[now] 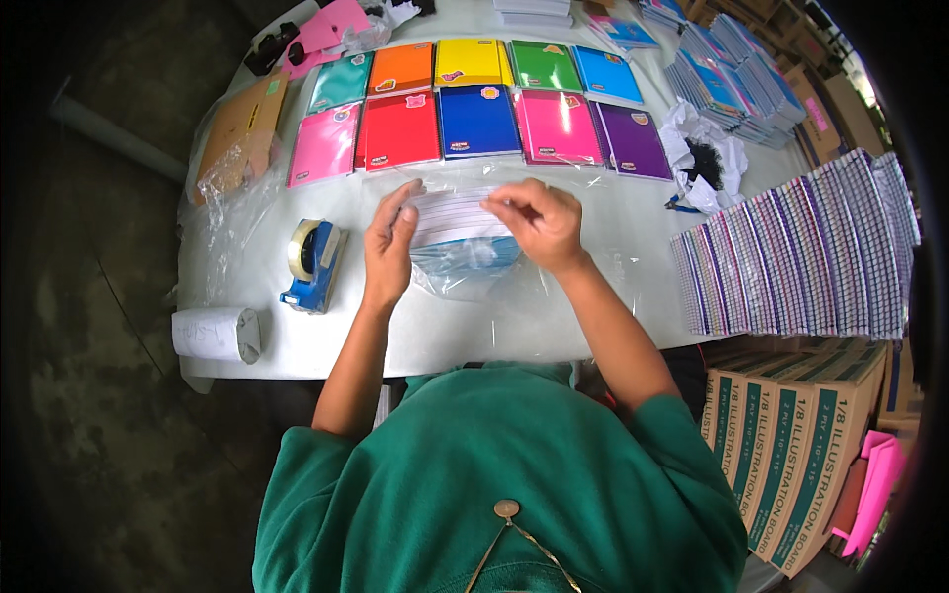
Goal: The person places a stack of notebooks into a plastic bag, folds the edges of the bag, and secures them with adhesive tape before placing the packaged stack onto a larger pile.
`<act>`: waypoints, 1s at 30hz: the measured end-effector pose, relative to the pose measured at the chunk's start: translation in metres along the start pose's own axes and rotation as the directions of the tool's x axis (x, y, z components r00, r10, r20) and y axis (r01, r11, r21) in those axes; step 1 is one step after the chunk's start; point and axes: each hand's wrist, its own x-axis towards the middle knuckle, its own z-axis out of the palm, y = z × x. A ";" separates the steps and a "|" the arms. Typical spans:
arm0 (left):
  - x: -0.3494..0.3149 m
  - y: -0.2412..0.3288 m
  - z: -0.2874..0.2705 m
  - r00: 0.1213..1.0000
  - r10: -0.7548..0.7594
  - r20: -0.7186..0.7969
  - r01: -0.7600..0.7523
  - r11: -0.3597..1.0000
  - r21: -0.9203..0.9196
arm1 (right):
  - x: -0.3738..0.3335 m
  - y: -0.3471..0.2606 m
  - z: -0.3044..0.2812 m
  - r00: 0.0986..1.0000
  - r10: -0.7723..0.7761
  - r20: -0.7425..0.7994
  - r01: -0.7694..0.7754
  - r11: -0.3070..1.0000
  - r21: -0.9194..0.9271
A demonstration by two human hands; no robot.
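In front of me a white, dark-lined paper pad or stack [458, 215] lies in clear plastic, with a shiny blue part [465, 254] along its near side. My left hand [390, 242] is at its left edge, thumb and fingers apart, fingertips by the far left corner. At the right edge my right hand [542, 219] is closed in a pinch, thumb and index together. Whatever is in that pinch is too small to make out. Loose clear plastic [450, 285] spreads beneath the pad. A blue tape dispenser [314, 267] with a roll of tape stands left of my left hand.
Two rows of bright notebooks [477, 121] line the far side. A cardboard piece in plastic [242, 133] and a white roll [215, 334] are left. Right stand spiral-bound stacks [801, 252], crumpled white paper [727, 148] and blue-covered stacks [736, 79]. Cartons [791, 435] stand below the table's right edge.
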 end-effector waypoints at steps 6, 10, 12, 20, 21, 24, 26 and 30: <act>0.018 0.054 -0.028 0.941 0.282 -0.187 -0.276 0.959 0.058 | 0.070 -0.019 -0.036 0.795 -0.083 -0.601 0.086 0.996 -0.023; 0.013 0.029 -0.043 0.959 0.267 -0.098 -0.264 0.964 0.038 | 0.039 0.004 -0.070 0.924 0.249 -0.292 -0.050 0.832 0.553; 0.002 -0.005 -0.041 0.996 0.087 0.033 -0.086 0.996 -0.008 | -0.009 0.042 -0.060 0.958 0.283 0.039 -0.281 0.911 0.301; -0.019 -0.008 -0.001 0.997 -0.069 0.047 0.071 0.996 -0.054 | 0.008 -0.008 -0.018 0.873 0.461 0.158 -0.449 0.887 -0.108; -0.017 -0.006 -0.001 0.996 -0.065 0.058 0.067 0.997 -0.028 | 0.021 -0.017 -0.023 0.813 0.548 0.195 -0.526 0.836 -0.157; -0.015 -0.003 -0.004 0.997 -0.052 0.049 0.051 0.998 0.023 | 0.034 -0.012 -0.039 0.857 0.482 0.180 -0.500 0.863 0.071; -0.013 -0.004 -0.004 0.997 -0.061 0.042 0.064 0.996 -0.063 | 0.049 -0.024 -0.054 0.899 0.419 -0.129 -0.394 0.901 0.181; -0.019 -0.003 -0.002 0.996 -0.084 0.020 0.085 0.991 -0.103 | 0.022 0.020 -0.071 0.825 0.235 -0.514 -0.028 0.925 0.378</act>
